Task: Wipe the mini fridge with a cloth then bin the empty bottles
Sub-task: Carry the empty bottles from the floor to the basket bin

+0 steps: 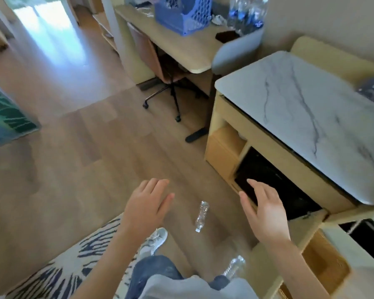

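The person is holding both hands out over the wooden floor [84, 158] in the lower middle of the frame. The left hand [148, 203] is hanging open, fingers straight and slightly spread, gripping nothing. The right hand [265, 212] is likewise open and empty. It is overlapping the lower left corner of the black mini fridge [274, 175] in the picture, but it is not possible to tell whether it is touching it. The mini fridge is sitting inside the marble-topped cabinet [300, 108] at the right of the frame.

2 clear plastic bottles are lying on the floor. 1 bottle [202, 215] is resting between the hands, and the second bottle [233, 267] is lying at the bottom of the frame, just beside the person's knee.

At the top of the frame, water bottles [246, 16] are standing on the desk [181, 48] near a blue basket [181, 16], with a chair [147, 55] tucked under it. A grey shoe [154, 239] is resting at the edge of a striped rug [63, 268] in the lower left.
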The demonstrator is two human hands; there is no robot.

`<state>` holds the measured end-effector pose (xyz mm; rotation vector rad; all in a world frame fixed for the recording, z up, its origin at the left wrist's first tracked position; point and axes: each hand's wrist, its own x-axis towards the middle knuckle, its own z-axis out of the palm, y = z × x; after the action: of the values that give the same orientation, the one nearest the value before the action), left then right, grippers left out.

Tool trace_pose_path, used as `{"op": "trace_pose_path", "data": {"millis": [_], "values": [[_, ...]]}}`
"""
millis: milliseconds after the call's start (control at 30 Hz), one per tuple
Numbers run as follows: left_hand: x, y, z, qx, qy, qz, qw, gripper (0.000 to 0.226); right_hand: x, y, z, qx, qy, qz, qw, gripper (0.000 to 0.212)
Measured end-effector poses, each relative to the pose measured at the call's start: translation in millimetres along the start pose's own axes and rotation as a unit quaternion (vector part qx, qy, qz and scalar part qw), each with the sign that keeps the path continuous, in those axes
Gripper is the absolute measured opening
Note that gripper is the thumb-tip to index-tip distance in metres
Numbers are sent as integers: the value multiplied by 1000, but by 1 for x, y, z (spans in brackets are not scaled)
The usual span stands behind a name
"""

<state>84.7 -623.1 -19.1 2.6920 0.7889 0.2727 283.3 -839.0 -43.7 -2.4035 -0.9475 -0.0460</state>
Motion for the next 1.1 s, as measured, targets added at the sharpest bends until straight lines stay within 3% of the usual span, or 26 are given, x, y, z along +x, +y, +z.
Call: {"op": "trace_pose_path", "data": {"millis": [167,433,733,900,1100], "values": [[85,-36,10,8,-92,148,985,41,-8,-19,27,-35,31,175,984,52],[189,-68,0,33,-179,362,914,41,-28,-92,53,-49,113,383,916,42],[173,-55,34,-13,-211,451,867,46,-88,-117,68,-77,185,466,861,38],[148,-43,53,-32,-245,455,855,34,-120,-120,79,-66,180,481,856,36],[141,-34,83,-12,-280,487,827,48,-147,-110,100,-72,154,514,841,40]]}}
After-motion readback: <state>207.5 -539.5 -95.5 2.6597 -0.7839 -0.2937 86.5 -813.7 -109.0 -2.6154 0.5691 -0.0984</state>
